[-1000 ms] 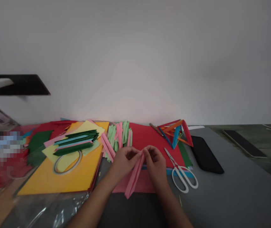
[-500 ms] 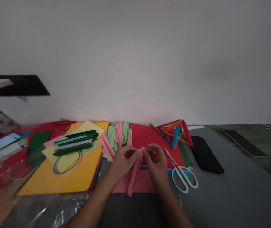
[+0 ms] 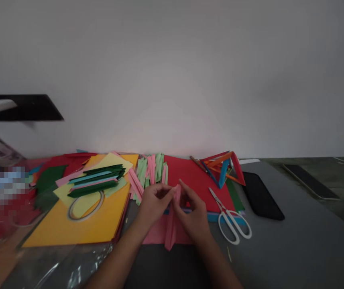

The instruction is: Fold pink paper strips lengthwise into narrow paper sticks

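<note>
A folded pink paper strip (image 3: 171,228) hangs down between my two hands, over a pink sheet (image 3: 153,235). My left hand (image 3: 156,202) pinches its upper end between thumb and fingers. From the other side, my right hand (image 3: 191,210) closes thumb and fingers on the same end. Just beyond my left hand lie folded green and pink strips (image 3: 150,168). White-handled scissors (image 3: 230,222) rest to the right of my right hand, partly on a red sheet (image 3: 186,168).
A yellow paper stack (image 3: 99,228) on the left carries green strips (image 3: 98,182) and a tape roll (image 3: 70,212). At the back right stands a coloured paper-strip frame (image 3: 224,168). A black phone-shaped object (image 3: 262,196) lies beside it. Clear plastic (image 3: 60,267) covers the front left.
My right hand has shifted slightly left, its fingers closer around the strip's top. The strip's lower end has swung a little to the right and hangs more upright.
</note>
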`<state>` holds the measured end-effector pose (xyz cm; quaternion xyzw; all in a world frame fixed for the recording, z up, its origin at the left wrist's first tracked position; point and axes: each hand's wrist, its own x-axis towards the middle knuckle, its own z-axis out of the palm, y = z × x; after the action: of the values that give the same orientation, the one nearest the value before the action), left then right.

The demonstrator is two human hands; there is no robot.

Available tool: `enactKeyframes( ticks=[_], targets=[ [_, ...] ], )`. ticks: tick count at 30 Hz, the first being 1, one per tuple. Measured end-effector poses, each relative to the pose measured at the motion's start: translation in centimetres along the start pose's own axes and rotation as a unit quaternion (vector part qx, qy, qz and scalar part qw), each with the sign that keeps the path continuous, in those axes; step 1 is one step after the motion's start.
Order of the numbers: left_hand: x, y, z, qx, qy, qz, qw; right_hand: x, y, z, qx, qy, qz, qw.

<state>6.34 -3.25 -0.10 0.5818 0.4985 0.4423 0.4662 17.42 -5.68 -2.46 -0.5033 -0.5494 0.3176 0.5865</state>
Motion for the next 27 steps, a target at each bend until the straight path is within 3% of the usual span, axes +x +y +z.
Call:
enactKeyframes(
  ticks=[7, 16, 21, 27],
  targets=[
    [0.01, 0.27, -0.04, -0.009, 0.007, -0.005, 1.0, -0.17, 0.45, 0.04, 0.004, -0.029, -0.018, 0.999],
    [0.05, 0.03, 0.02, -0.015, 0.004, -0.009, 1.0, 0.06, -0.15, -0.3, 0.104, 0.006, 0.118, 0.987],
    [0.01, 0.29, 0.15, -0.021, 0.002, -0.024, 0.999, 0.38, -0.32, -0.44, 0.121, 0.012, 0.118, 0.986],
    [0.0, 0.26, 0.2, -0.002, -0.02, 0.012, 1.0, 0.53, 0.35, -0.31, 0.12, 0.023, 0.113, 0.986]
  ],
)
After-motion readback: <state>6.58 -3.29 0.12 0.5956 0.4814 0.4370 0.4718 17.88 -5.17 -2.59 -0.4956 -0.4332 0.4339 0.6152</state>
